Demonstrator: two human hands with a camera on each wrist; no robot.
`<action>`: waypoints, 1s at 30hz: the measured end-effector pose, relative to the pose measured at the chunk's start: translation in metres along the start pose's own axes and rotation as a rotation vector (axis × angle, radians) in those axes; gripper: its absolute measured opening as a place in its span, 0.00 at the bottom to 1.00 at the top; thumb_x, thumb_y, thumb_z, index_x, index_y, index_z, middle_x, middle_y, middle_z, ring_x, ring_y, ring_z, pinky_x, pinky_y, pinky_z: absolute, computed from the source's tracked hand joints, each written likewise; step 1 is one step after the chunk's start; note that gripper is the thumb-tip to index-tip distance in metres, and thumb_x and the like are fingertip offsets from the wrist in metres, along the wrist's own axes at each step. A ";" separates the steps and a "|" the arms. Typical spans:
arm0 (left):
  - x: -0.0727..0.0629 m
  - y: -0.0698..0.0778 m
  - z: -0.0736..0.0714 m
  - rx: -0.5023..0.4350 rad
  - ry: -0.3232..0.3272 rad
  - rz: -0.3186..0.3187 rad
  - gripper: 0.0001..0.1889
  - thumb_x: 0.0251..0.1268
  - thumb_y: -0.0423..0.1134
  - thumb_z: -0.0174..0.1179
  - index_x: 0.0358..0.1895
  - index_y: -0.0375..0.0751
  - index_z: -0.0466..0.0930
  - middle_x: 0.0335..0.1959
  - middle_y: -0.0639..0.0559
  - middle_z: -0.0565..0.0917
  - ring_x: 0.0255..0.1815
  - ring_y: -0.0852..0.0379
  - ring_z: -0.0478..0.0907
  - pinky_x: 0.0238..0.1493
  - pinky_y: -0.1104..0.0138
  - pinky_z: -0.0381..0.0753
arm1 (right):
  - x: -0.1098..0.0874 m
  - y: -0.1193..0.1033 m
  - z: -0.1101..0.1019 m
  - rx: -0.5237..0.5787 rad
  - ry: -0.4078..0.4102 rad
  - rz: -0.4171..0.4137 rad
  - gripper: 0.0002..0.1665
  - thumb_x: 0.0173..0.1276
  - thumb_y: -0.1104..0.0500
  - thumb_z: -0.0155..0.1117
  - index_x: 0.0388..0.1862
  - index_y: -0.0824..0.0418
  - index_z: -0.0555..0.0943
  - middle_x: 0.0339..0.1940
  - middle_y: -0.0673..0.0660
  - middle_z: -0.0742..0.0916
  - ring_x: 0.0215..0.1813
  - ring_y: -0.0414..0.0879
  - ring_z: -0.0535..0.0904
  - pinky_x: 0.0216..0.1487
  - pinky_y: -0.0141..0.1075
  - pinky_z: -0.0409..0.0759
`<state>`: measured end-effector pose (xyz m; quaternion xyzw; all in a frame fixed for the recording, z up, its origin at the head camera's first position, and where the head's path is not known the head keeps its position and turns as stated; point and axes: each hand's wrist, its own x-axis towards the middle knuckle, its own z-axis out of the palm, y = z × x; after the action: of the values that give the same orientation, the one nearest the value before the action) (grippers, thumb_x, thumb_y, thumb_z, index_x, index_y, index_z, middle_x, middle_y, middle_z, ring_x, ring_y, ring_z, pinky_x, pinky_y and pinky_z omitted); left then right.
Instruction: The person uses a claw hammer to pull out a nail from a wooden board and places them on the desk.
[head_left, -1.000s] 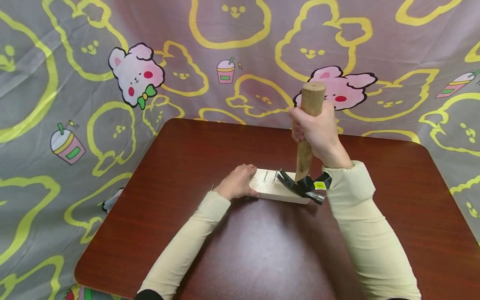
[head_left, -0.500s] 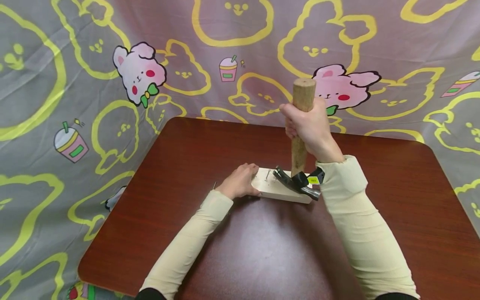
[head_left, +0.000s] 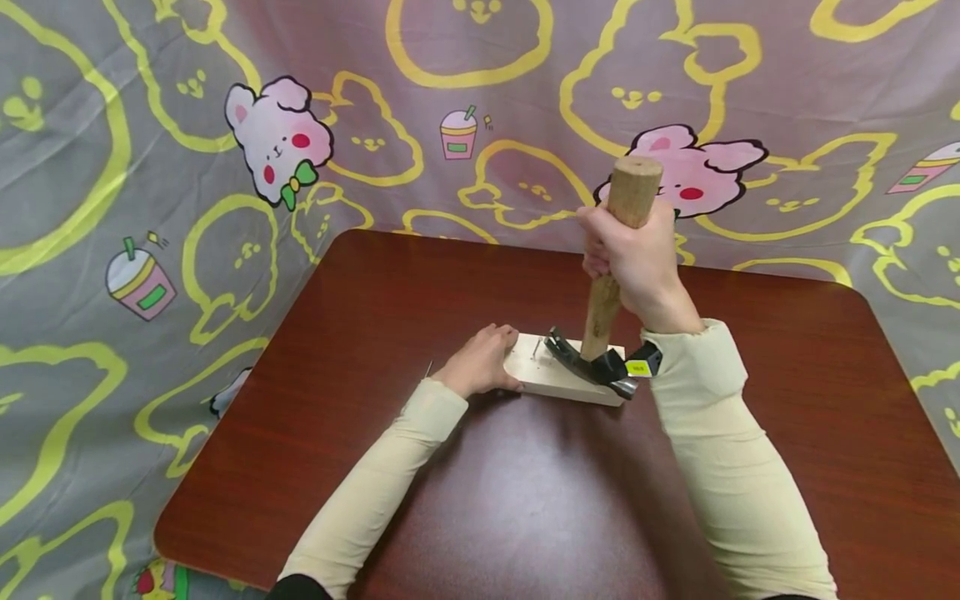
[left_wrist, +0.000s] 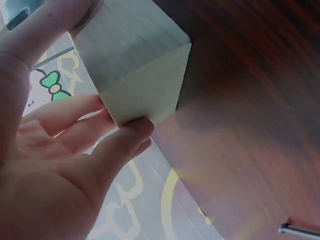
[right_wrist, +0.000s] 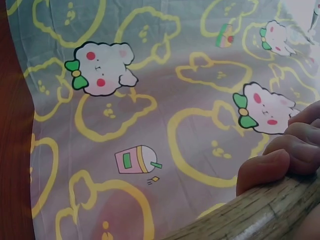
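Note:
A pale wooden block (head_left: pixel 558 390) lies on the table. My left hand (head_left: pixel 477 364) grips its left end, and the left wrist view shows the thumb and fingers around the block's end (left_wrist: pixel 145 85). My right hand (head_left: pixel 641 262) holds a claw hammer (head_left: pixel 598 321) by its thick wooden handle, which stands nearly upright and leans right. The hammer's black head is down on the block, claw to the left. A nail (head_left: pixel 536 347) sticks up from the block just left of the claw. In the right wrist view, fingers wrap the handle (right_wrist: pixel 250 215).
A loose nail (head_left: pixel 428 368) lies on the brown table (head_left: pixel 337 333) behind the left wrist, also visible in the left wrist view. Patterned cloth (head_left: pixel 420 108) hangs around the table's back and left side. A small black camera (head_left: pixel 647 358) sits at the right wrist.
The hammer handle swung left and then back to the right, while the claw end has shifted slightly left over the block. My left hand keeps its grip on the block.

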<state>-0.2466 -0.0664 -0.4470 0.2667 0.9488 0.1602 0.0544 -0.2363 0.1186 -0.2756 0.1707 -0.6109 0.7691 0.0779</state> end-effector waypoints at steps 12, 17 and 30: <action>0.000 0.001 0.000 0.001 -0.001 0.002 0.42 0.40 0.49 0.78 0.61 0.31 0.73 0.60 0.42 0.77 0.66 0.34 0.69 0.71 0.55 0.66 | -0.011 -0.001 -0.010 0.049 0.079 -0.110 0.18 0.61 0.71 0.56 0.12 0.65 0.69 0.06 0.51 0.66 0.10 0.44 0.57 0.11 0.33 0.57; 0.000 0.001 -0.001 0.016 0.009 0.021 0.41 0.40 0.49 0.78 0.60 0.31 0.74 0.58 0.42 0.79 0.64 0.37 0.72 0.72 0.55 0.65 | -0.016 -0.001 -0.011 0.067 0.081 -0.176 0.18 0.60 0.72 0.55 0.12 0.65 0.68 0.05 0.53 0.66 0.09 0.44 0.57 0.10 0.34 0.57; 0.000 0.002 0.000 0.076 0.010 0.035 0.31 0.41 0.50 0.77 0.47 0.35 0.76 0.50 0.44 0.80 0.60 0.37 0.75 0.66 0.54 0.71 | -0.022 -0.003 -0.016 0.137 0.126 -0.228 0.18 0.59 0.73 0.56 0.11 0.65 0.67 0.05 0.53 0.65 0.09 0.45 0.55 0.09 0.34 0.56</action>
<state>-0.2457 -0.0644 -0.4460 0.2843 0.9497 0.1261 0.0365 -0.2175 0.1365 -0.2836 0.1955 -0.5274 0.8044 0.1911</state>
